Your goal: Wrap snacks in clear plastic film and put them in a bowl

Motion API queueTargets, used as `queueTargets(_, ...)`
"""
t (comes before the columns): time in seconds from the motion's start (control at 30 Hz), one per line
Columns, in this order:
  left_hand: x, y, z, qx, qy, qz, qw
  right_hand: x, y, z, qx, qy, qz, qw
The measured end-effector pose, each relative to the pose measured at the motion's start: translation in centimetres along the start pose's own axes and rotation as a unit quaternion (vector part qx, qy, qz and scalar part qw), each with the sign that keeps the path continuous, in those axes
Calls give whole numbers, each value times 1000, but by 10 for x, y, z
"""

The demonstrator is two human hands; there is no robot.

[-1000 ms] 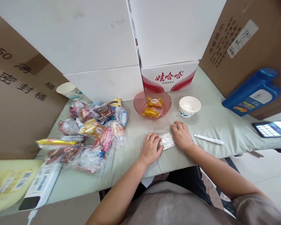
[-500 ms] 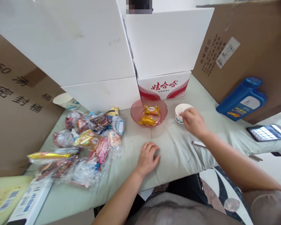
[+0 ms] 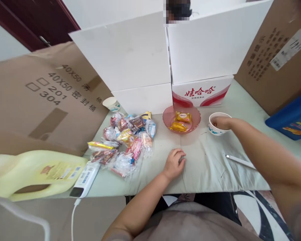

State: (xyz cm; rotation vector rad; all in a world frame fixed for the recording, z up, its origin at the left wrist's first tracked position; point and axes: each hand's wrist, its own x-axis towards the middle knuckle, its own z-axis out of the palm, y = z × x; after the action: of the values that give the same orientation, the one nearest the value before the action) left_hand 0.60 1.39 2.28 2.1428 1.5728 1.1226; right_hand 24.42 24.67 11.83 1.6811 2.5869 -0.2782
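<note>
My right hand (image 3: pixel 220 123) reaches into a small white bowl (image 3: pixel 214 131) with a blue pattern. Its fingers are bunched together inside the bowl, and what they hold is hidden. My left hand (image 3: pixel 174 164) rests on the pale green tablecloth (image 3: pixel 205 167) near the front edge, fingers curled under, with nothing in it. Just beyond it stands a pink plate (image 3: pixel 194 126) with two yellow wrapped snacks (image 3: pixel 183 117). A pile of several wrapped snacks (image 3: pixel 126 140) lies to the left of my left hand.
A white pen (image 3: pixel 239 161) lies right of centre, under my right forearm. Behind the plate is a red-and-white carton (image 3: pixel 202 93), with white boxes (image 3: pixel 130 60) around it. Cardboard boxes (image 3: pixel 47 100) flank the table. There is also a paper cup (image 3: pixel 111 103), a yellow jug (image 3: pixel 37 172) and a blue jug (image 3: pixel 291 118).
Both hands held a clear wrapper on the cloth. My right hand then rose and moved back right into the white bowl; the wrapper is gone from the cloth. The camera turned left.
</note>
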Motion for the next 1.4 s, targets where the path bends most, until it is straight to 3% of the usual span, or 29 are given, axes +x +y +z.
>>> queueTargets(0.1,-1,-6,-36,101,83,-29,991,-34,14,-16,6,6,7,1000)
queueTargets(0.17,2,-16,-69,215,93,-78,969,-66,23,-15,26,69,12,997)
queueTargets(0.23,9,-28,-100,326,29,-140,935,-100,27,-3,87,82,-13,993)
queueTargets(0.3,17,-41,-122,392,-80,-181,898,-131,28,18,140,78,-57,985)
queueTargets(0.37,25,-51,-135,416,-182,-202,868,-156,26,42,168,89,-80,978)
queueTargets(0.43,27,-58,-140,420,-244,-204,850,-174,25,64,189,99,-75,974)
queueTargets(0.5,25,-61,-139,424,-254,-186,849,-189,27,81,207,98,-55,972)
queueTargets(0.6,18,-66,-136,419,-215,-152,869,-203,32,95,224,91,-24,970)
queueTargets(0.73,15,-69,-133,391,-174,-117,896,-209,35,98,240,79,-19,967)
queueTargets(0.83,10,-60,-126,367,-156,-101,911,-209,33,97,240,79,-21,967)
queueTargets(1.0,-21,-18,-85,230,-120,-49,964,-206,13,101,241,109,-48,963)
queueTargets(1.1,-43,2,-49,203,-102,-14,974,-202,-10,103,246,107,-108,957)
queueTargets(1.2,-56,9,-25,218,-74,-6,973,-199,-27,102,240,100,-166,951)
queueTargets(1.3,-62,10,-18,224,-62,-8,973,-200,-28,99,229,122,-154,953)
queueTargets(1.4,-64,16,-27,239,-91,-31,966,-205,-21,98,229,128,-129,956)
